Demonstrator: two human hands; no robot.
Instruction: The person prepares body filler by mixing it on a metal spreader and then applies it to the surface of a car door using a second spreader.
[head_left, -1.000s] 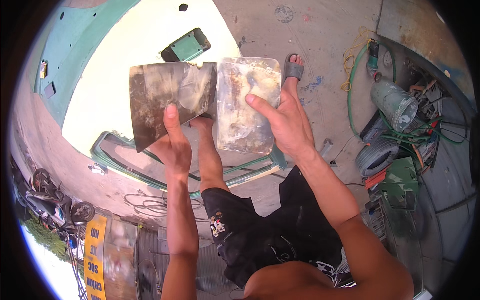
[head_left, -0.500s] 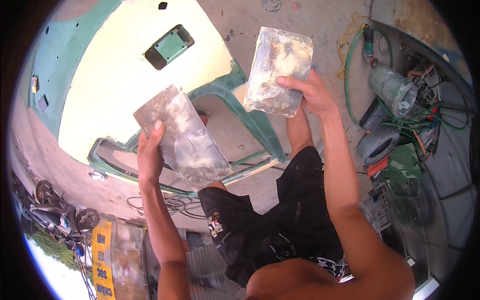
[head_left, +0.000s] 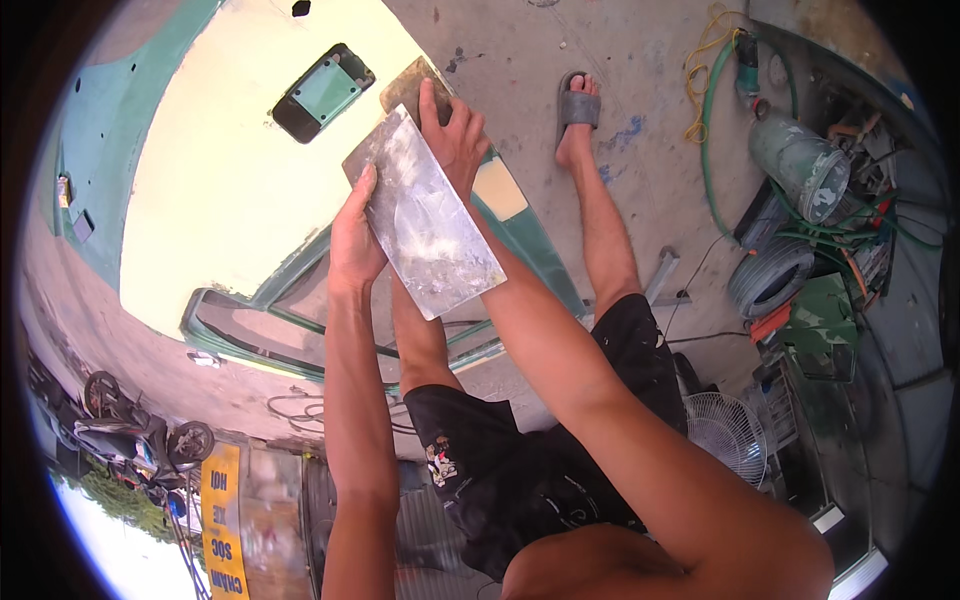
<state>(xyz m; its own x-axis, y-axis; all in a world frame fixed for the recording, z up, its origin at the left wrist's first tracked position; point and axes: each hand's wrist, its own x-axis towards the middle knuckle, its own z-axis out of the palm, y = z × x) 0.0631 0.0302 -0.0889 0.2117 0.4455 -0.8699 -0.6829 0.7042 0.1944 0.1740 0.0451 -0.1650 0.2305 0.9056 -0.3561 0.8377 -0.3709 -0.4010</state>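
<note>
While reaching over a panel [head_left: 220, 170], cream with green edges, stretching beneath both hands, has a patchy green cylinder [head_left: 800, 163] well off to the right of the right hand [head_left: 455, 138]. Pinches a scuffed plate [head_left: 430, 220] in the left hand [head_left: 355, 237], with the thumb on top, slanting it down rightward from there and over the right forearm [head_left: 570, 355]. Clasps a second plate [head_left: 403, 90], brownish, in the right hand, under its thumb, over the panel's border. Cannot tell if touching the panel there.
</note>
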